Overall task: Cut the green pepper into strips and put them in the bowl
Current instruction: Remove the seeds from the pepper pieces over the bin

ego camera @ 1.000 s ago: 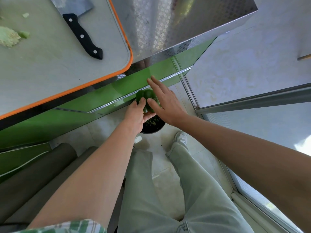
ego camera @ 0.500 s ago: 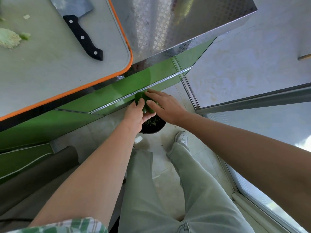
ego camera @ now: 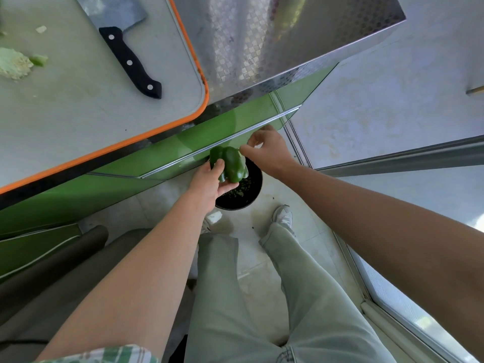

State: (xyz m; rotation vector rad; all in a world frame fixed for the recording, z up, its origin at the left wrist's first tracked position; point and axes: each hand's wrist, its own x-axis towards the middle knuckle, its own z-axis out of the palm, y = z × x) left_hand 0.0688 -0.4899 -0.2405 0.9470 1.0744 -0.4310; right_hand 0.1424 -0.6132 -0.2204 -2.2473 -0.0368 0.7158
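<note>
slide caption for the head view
Left hand holds the green pepper above a dark container, right hand curled at its far end.

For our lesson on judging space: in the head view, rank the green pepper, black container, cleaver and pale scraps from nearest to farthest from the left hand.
1. green pepper, gripped in the left hand.
2. black container, on the floor, just right of that hand.
3. cleaver, on the board, upper left.
4. pale scraps, at the far left edge.
</note>
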